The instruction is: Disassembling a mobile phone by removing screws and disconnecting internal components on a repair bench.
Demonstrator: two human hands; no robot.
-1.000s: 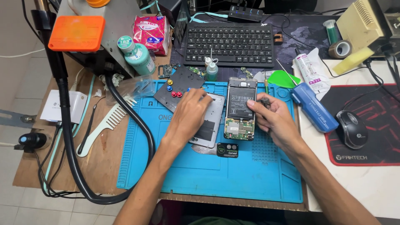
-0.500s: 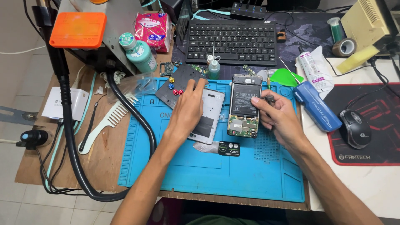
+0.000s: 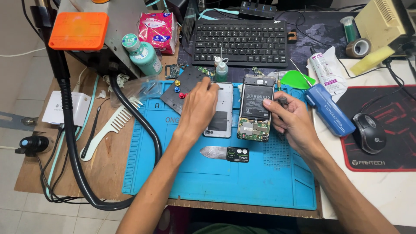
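Left hand (image 3: 198, 108) rests flat on a silver back cover (image 3: 219, 110); right hand (image 3: 291, 119), at three o'clock, pinches the opened phone (image 3: 255, 108), battery inside.

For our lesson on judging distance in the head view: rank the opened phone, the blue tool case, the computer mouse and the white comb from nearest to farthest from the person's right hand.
1. Opened phone: touching the right hand, on its left.
2. Blue tool case: just right of the hand.
3. Computer mouse: farther right, on the mouse pad.
4. White comb: far left, on the wooden table.
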